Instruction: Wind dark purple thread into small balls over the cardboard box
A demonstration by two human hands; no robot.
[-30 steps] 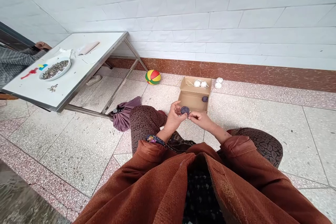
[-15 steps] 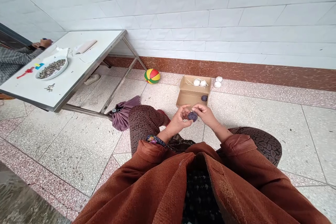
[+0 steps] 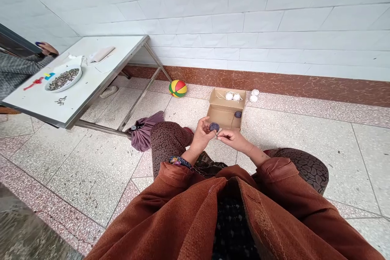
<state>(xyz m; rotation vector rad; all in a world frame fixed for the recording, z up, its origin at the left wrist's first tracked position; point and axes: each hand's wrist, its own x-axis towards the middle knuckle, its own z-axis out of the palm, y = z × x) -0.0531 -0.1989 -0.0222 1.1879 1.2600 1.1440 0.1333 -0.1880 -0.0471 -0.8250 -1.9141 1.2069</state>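
A small dark purple-grey ball of yarn (image 3: 214, 126) rests in my left hand (image 3: 201, 136), held between thumb and fingers. Close beside it, my right hand (image 3: 233, 139) pinches a strand of the same yarn just below the ball. Beyond my hands an open cardboard box (image 3: 222, 114) lies on the floor. In its near part sits another dark ball of yarn (image 3: 238, 114), with a thin strand running from it towards my right hand. White yarn balls (image 3: 232, 96) with loose strands lie in the box's far part.
More white balls (image 3: 254, 96) lie right of the box by the wall. Left are a striped ball (image 3: 178, 88), a folded purple umbrella (image 3: 146, 131) and a table (image 3: 91, 75) bearing a dish of seeds (image 3: 64, 79). Another person's hand (image 3: 47, 48) shows behind the table.
Both hands have shifted slightly left with the yarn ball. My right hand has dropped from above the ball to just below it, and the ball has turned upward in my left fingers.
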